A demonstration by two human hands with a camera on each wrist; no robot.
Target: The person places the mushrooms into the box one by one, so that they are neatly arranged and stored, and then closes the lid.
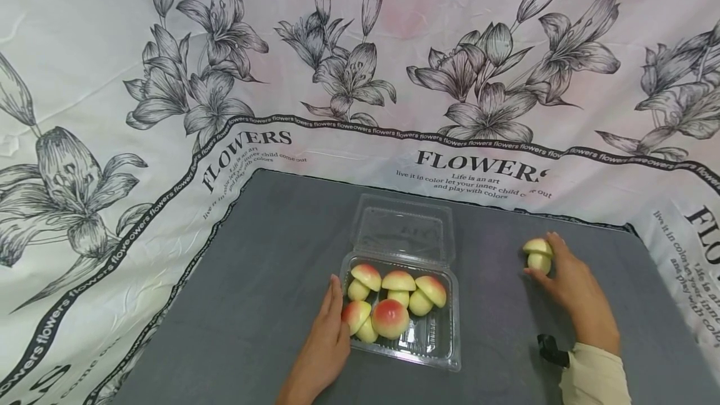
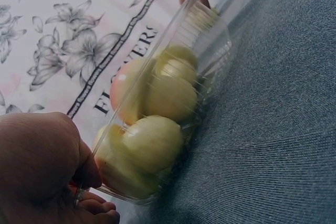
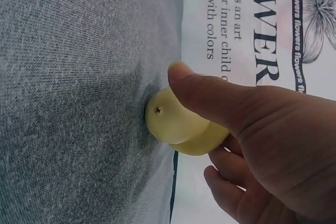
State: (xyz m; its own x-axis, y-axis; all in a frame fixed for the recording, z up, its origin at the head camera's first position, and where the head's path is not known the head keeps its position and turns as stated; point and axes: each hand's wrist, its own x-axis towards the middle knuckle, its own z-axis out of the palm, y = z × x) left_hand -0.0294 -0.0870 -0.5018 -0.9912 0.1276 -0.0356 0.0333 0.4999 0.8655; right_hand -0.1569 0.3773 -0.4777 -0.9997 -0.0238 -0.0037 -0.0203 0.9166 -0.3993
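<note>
A clear plastic clamshell box (image 1: pixel 433 342) lies on the grey cloth with its lid (image 1: pixel 402 227) folded back. Inside are several mushroom-shaped pieces (image 1: pixel 390 319) with yellow stems and red-tinged caps, toward the back and left of the tray. My left hand (image 1: pixel 323 342) grips the box's left rim; in the left wrist view its thumb and fingers are at the edge. Off to the right of the box, my right hand (image 1: pixel 579 292) pinches another mushroom piece (image 1: pixel 538 256) between thumb and fingers. That mushroom's stem end (image 3: pixel 170 116) faces the right wrist camera, close by the cloth.
Grey cloth (image 1: pixel 270 255) covers the table. Behind and beside it rises a white flower-print sheet (image 1: pixel 360 158) with black lettering. A black strap-like piece (image 1: pixel 552 350) is on the right wrist, by the pale sleeve (image 1: pixel 596 377).
</note>
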